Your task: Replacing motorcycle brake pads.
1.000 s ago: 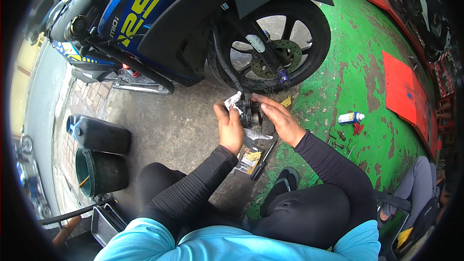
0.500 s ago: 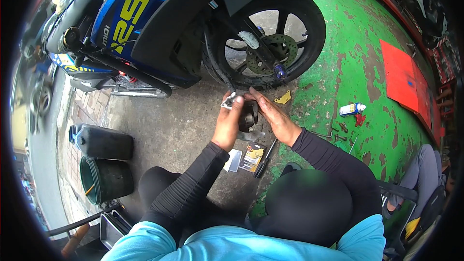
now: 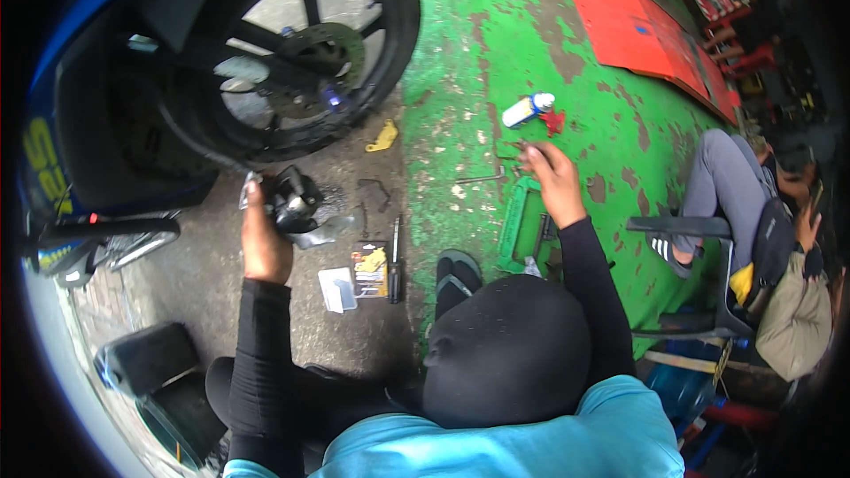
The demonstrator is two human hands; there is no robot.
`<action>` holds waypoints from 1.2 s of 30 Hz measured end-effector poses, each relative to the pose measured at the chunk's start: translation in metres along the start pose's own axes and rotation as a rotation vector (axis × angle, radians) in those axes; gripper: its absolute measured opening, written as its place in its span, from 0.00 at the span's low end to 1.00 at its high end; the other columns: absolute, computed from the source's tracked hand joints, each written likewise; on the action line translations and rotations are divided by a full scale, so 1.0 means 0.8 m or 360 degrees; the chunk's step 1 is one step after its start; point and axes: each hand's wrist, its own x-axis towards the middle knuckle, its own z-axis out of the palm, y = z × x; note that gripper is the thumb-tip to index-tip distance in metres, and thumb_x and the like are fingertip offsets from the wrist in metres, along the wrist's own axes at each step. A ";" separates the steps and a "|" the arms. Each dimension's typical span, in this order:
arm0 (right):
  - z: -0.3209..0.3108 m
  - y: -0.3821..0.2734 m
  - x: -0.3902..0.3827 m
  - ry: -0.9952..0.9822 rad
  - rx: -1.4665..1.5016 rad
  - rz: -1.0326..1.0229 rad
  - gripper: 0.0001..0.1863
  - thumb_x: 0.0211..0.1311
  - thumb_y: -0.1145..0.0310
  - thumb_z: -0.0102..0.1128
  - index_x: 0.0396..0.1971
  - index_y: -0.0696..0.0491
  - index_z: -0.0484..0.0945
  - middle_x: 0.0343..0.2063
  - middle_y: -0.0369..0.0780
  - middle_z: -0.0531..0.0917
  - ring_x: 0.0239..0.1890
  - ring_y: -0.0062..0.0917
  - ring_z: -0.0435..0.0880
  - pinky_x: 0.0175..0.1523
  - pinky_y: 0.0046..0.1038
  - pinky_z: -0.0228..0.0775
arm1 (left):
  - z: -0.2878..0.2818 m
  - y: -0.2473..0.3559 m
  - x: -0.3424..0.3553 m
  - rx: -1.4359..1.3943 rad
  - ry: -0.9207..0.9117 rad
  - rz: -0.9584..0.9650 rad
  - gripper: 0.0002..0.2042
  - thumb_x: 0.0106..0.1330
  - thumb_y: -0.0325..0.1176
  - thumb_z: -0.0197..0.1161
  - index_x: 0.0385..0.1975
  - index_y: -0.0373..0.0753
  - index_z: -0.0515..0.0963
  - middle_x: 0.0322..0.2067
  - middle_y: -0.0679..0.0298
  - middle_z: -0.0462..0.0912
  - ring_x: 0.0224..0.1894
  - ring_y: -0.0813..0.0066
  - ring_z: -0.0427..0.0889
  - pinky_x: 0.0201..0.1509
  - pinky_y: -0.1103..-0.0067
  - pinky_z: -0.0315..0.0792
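My left hand is closed on a dark brake caliper low beside the front wheel; a hose runs to it from the motorbike. The wheel carries a brake disc. Out to the right over the green floor, my right hand has its fingertips drawn together. Small dark bits show at those fingertips, too small to name. Just beyond it lies a white and blue spray can beside a red piece. An L-shaped hex key rests to its left.
A yellow metal plate lies by the tyre. Nearer me are a printed card pack, a black-handled screwdriver and a green G-shaped clamp. A red ramp-like panel stands far right. Another person's legs are beside a black chair.
The view has swung to the right. My right hand has left the caliper and reached out right to the small parts near the spray can. My left hand still holds the caliper.
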 end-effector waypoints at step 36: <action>-0.030 0.140 -0.201 0.0187 0.0426 0.0043 0.30 0.63 0.68 0.66 0.62 0.57 0.64 0.34 0.35 0.79 0.28 0.17 0.75 0.33 0.23 0.67 | 0.017 -0.001 0.012 0.0794 -0.0066 0.0023 0.35 0.75 0.62 0.46 0.65 0.35 0.65 0.58 0.59 0.74 0.61 0.70 0.71 0.67 0.74 0.61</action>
